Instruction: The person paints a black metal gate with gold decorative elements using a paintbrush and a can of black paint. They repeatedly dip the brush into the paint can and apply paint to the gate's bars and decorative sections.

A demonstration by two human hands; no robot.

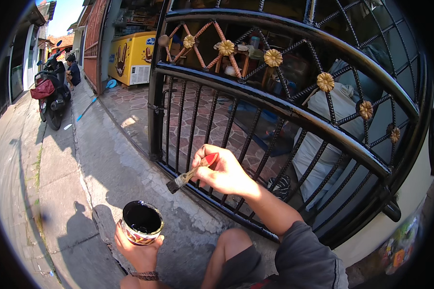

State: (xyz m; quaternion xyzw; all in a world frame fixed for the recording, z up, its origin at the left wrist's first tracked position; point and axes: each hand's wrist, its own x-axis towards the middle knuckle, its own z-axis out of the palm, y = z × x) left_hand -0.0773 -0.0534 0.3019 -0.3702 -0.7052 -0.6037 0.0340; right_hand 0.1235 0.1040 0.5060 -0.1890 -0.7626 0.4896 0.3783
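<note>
My left hand (139, 253) holds a paint can (143, 222) upright by its lower part; black paint shows inside and its rim is smeared. Between the fingers of my right hand (220, 171) is a paintbrush (188, 176) with a wooden, red-tipped handle, its blackened bristles pointing down to the left. The brush is above and to the right of the can, in front of the lower bars of a metal gate (217, 79). Glossy black covers the gate's rails and most twisted bars, while some diamond bars at the upper left are reddish brown. Gold flower ornaments (273, 57) sit along the diamond pattern.
A parked motorcycle (50, 94) and a crouching person (72, 72) are up the alley. A blue-handled pole (86, 108) lies by the threshold. Behind the gate stand a yellow freezer (130, 59) and large white sacks (322, 137). A wall (369, 234) borders the gate at right.
</note>
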